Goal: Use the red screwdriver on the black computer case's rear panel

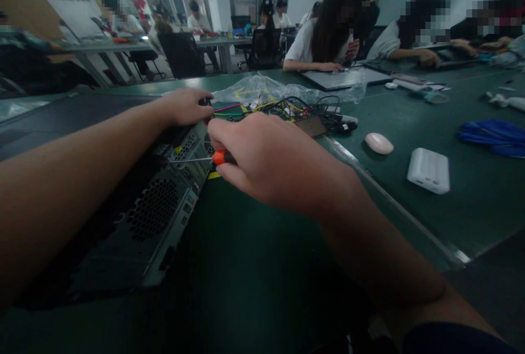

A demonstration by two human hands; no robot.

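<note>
A dark computer case point(156, 217) lies on the green table point(262, 266), its rear panel with vents and ports turned toward me. My right hand point(270, 160) is closed around an orange-handled screwdriver point(219, 157) whose thin shaft points left at the rear panel. My left hand point(186, 106) rests curled on the far top edge of the case, fingers bent over it beside a bundle of coloured wires point(262, 106). What the left fingers grip, if anything, is hidden.
A clear plastic bag point(287, 88) lies behind the wires. A pink oval object point(379, 143), a white box point(429, 170) and blue cloth point(494, 136) sit on the right. Several people work at the far side and at tables behind.
</note>
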